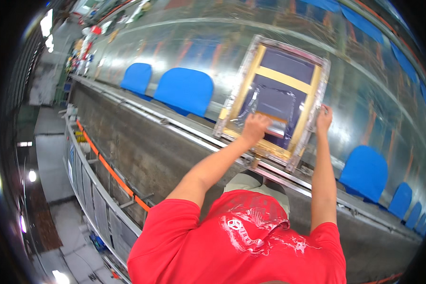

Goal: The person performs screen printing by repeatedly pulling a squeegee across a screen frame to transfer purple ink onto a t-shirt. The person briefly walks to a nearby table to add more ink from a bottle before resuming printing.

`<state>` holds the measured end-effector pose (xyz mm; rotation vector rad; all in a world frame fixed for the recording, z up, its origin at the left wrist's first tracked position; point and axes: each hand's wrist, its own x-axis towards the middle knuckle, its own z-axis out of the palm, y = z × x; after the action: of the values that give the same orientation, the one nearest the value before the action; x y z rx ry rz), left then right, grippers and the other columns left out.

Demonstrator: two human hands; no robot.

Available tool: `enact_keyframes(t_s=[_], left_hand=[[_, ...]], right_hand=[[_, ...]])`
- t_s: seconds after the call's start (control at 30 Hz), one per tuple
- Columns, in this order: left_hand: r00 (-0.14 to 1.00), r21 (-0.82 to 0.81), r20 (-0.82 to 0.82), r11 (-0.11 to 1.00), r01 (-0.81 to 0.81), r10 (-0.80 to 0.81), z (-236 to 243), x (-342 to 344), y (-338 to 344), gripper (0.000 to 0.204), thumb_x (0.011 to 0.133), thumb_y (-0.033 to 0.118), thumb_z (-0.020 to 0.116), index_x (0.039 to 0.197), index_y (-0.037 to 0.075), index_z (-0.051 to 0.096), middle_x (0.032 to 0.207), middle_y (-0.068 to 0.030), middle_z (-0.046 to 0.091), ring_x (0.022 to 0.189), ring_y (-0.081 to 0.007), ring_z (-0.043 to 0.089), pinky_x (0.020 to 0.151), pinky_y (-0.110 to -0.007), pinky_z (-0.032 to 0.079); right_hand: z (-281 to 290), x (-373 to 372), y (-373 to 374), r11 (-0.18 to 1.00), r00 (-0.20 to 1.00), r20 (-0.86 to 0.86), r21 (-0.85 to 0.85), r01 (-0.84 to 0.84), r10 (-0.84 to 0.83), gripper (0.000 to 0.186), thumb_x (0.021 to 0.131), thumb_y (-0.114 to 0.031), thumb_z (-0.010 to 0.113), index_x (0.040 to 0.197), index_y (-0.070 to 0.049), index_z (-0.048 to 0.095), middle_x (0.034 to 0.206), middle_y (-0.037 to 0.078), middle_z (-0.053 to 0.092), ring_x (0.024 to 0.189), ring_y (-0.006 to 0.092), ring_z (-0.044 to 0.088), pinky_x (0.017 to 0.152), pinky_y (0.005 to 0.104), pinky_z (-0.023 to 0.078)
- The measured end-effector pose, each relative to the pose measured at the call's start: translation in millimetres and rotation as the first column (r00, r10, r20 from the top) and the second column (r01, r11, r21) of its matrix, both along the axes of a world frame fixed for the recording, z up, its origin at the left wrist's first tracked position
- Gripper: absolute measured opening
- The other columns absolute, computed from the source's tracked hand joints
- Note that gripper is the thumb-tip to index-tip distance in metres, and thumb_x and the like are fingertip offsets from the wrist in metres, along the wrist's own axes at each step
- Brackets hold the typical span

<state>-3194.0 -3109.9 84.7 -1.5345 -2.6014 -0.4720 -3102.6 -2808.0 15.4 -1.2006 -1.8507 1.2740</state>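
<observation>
A screen-printing frame (323, 78) lies tilted on the long table in front of me, its mesh dark purple and bordered with yellow tape. My left hand (257, 128) is closed on a squeegee (277, 127) with a wooden-coloured upper edge, which rests on the lower part of the mesh. Shiny, wet-looking streaks surround it there. At the frame's right side, my right hand (323, 119) has its fingers bent around the outer edge. Whatever lies beneath the frame is hidden.
Rounded blue fabric-like pieces (184, 90) lie in a row along the table (251, 29), left and right of the frame. A metal rail (184, 131) follows the table's near edge. Behind me, on the left, another long rack (87, 175) carries an orange strip.
</observation>
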Motion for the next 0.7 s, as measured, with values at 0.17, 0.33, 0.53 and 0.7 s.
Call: enact_keyframes(t_s=[0.17, 0.33, 0.53, 0.7], left_hand=[[0.999, 0.114, -0.018, 0.992, 0.052, -0.05, 9, 22, -50, 0.027, 0.075, 0.008, 0.064, 0.1, 0.018, 0.068, 0.106, 0.004, 0.064, 0.102, -0.0185, 0.057, 0.081, -0.04, 0.041], [0.998, 0.169, 0.031, 0.984, -0.06, 0.056, 2, -19, -86, 0.033, 0.073, 0.006, 0.067, 0.103, 0.019, 0.069, 0.104, 0.0051, 0.066, 0.097, -0.016, 0.059, 0.078, -0.036, 0.041], [0.94, 0.276, 0.295, 0.926, -0.257, 0.173, 87, -46, -78, 0.033, 0.072, 0.003, 0.066, 0.103, 0.015, 0.07, 0.101, -0.0019, 0.069, 0.093, -0.0256, 0.065, 0.077, -0.04, 0.048], [0.852, 0.054, 0.47, 0.957, -0.287, 0.229, 66, -92, -76, 0.031, 0.073, 0.013, 0.07, 0.104, 0.014, 0.07, 0.096, -0.0106, 0.071, 0.093, -0.034, 0.067, 0.078, -0.046, 0.053]], right_hand=[[6, -11, 18, 0.991, 0.999, -0.043, 0.136, -0.003, 0.009, 0.024, 0.094, -0.019, 0.059, 0.109, -0.002, 0.066, 0.103, 0.013, 0.068, 0.096, 0.0235, 0.062, 0.088, 0.0351, 0.047], [70, -69, -59, 0.993, 1.0, -0.004, 0.114, 0.013, -0.012, 0.023, 0.095, -0.021, 0.058, 0.105, -0.002, 0.066, 0.095, 0.012, 0.069, 0.088, 0.0238, 0.063, 0.082, 0.0358, 0.047], [92, -83, -61, 0.956, 0.988, -0.147, 0.293, 0.002, 0.043, 0.023, 0.096, -0.02, 0.055, 0.105, 0.0, 0.064, 0.086, 0.007, 0.064, 0.076, 0.0161, 0.057, 0.073, 0.0323, 0.046], [56, -92, -64, 0.978, 0.99, -0.134, 0.208, -0.011, 0.039, 0.024, 0.097, -0.022, 0.055, 0.107, -0.002, 0.063, 0.1, 0.014, 0.067, 0.094, 0.0244, 0.061, 0.087, 0.0354, 0.046]])
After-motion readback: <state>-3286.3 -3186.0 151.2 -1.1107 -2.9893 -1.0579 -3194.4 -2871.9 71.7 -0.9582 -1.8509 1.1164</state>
